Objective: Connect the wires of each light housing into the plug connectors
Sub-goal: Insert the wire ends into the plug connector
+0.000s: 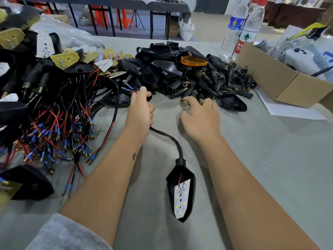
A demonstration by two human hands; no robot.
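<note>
A black light housing (pixel 181 192) lies face up near the tabletop's (pixel 270 159) near edge, between the two forearms. Its long axis runs roughly from near edge to far edge, pointed tip toward the person, cable end away. A white LED board (pixel 181 199) sits inside it. Its black cable (pixel 169 139) curves away toward the far left and ends under the left hand (pixel 141 110). That hand's grip is clamped on the cable, thumb up, with red and black wires (pixel 130 91) tipped with blue sleeves sticking out past the fingers toward the left edge.

The right hand (pixel 200 117) hovers palm down at the near rim of a heap of black plug connectors (pixel 225 78), its grip apart, fingers spread and holding nothing; the fingertips are at the nearest connectors, though contact is hard to judge.

Behind that, toward the far edge, sits a pile of empty black shells (pixel 162 65) with one orange lens (pixel 193 61) on top. The left side is crowded with wired housings (pixel 54 114), their red and black leads fanned toward the near edge.

At the far right corner stand two water bottles (pixel 241 27); one has a blue label, the other a red and white label with Chinese characters too small to read. A cardboard box (pixel 281 82) lies beside them on a white sheet (pixel 288 110). Bare tabletop opens along the right and near edges.
</note>
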